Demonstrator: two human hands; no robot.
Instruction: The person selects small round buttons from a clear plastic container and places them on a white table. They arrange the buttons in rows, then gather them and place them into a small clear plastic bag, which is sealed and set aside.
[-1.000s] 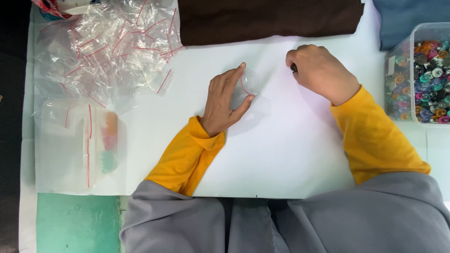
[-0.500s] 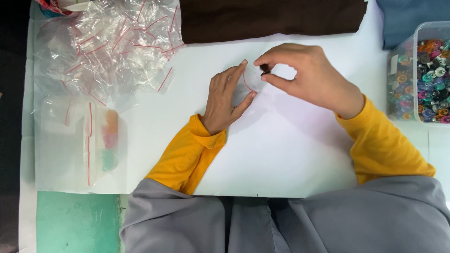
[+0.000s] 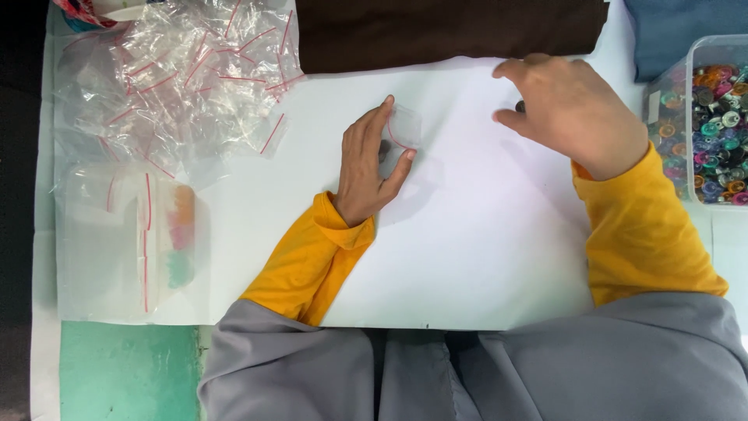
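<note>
Clear, thin plastic: from the head view, the left hand (image 3: 366, 175) pins a small zip bag (image 3: 401, 131) with a red seal against the white sheet (image 3: 483, 249) on the counter, fingers pressed together beside it. The right hand (image 3: 573, 113) pinches a small dark bobbin (image 3: 520, 106) near the clear box of glossy coloured bobbins (image 3: 713, 132). Holding the bag's mouth steady would ease insertion. Crinkly spare bags (image 3: 179, 78) heap left.

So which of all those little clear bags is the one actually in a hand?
The single small clear bag with a red seal line, held by the left hand on the white sheet. The others lie piled at the far left, untouched.
</note>
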